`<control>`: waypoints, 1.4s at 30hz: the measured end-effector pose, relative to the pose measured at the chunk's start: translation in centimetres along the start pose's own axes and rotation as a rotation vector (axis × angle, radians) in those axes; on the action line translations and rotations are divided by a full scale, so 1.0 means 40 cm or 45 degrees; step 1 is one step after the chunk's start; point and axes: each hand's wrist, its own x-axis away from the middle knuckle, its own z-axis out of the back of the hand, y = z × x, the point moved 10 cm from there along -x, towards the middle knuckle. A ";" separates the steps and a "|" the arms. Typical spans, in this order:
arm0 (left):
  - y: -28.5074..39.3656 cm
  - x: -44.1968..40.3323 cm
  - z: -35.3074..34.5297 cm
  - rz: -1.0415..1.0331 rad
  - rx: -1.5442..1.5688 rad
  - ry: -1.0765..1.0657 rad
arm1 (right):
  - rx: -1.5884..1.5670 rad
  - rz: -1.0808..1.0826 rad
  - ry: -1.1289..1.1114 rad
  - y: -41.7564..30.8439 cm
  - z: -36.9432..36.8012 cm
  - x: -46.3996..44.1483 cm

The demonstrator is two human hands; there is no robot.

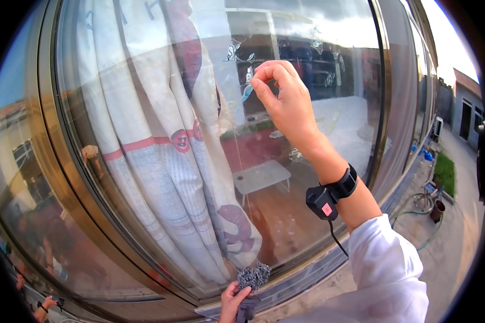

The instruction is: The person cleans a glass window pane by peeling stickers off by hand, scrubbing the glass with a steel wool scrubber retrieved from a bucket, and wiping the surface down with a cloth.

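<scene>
1. In the foreground, a pale sleeve (388, 269) is covering the upper part of the right arm, and a black strapped device (324, 202) with a trailing cable is sitting around the forearm.
2. At the bottom, the left hand (233, 302) is holding the grey scouring pad (254, 275); its thumb and fingers are closing on the pad's lower edge. The pad is lying near the window's lower edge; whether it is touching the glass, I cannot tell.
3. Higher up, the right hand (285, 99) is rising in front of the window glass (318, 215), with thumb and index tips drawing together in a pinch. The fingertips are hovering over or touching a bluish-white sticker (247, 92); I cannot tell which, nor whether they are gripping anything.
4. More white stickers (232, 52) are showing on the glass around that hand.
5. A brownish metal frame (49, 116) is bordering the glass on the left.
6. Behind the glass, a patterned curtain (145, 113) is hanging in folds, and a small white table (262, 176) is standing beyond it.
7. Outside, far right, a green hose (427, 243) is lying near a brown bucket (437, 211) and a grass strip (445, 173), while a building (467, 110) is standing farther off.
</scene>
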 end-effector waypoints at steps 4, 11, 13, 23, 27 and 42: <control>0.004 0.023 -0.014 0.045 0.043 0.001 | 0.070 0.019 0.037 -0.033 0.017 -0.021; -0.004 0.017 0.005 0.047 0.055 0.042 | -0.243 -0.346 -0.044 0.024 -0.017 -0.007; -0.013 0.009 0.017 0.055 0.040 0.045 | -0.296 -0.378 -0.049 0.033 -0.031 0.004; -0.019 0.017 0.024 0.016 0.023 0.038 | -0.354 -0.393 -0.127 -0.012 -0.048 -0.011; -0.020 0.023 0.027 0.006 0.032 0.047 | -0.370 -0.398 -0.157 -0.017 -0.060 -0.012; 0.004 0.070 0.047 -0.006 -0.009 0.151 | -0.399 -0.344 -0.509 -0.077 0.043 0.023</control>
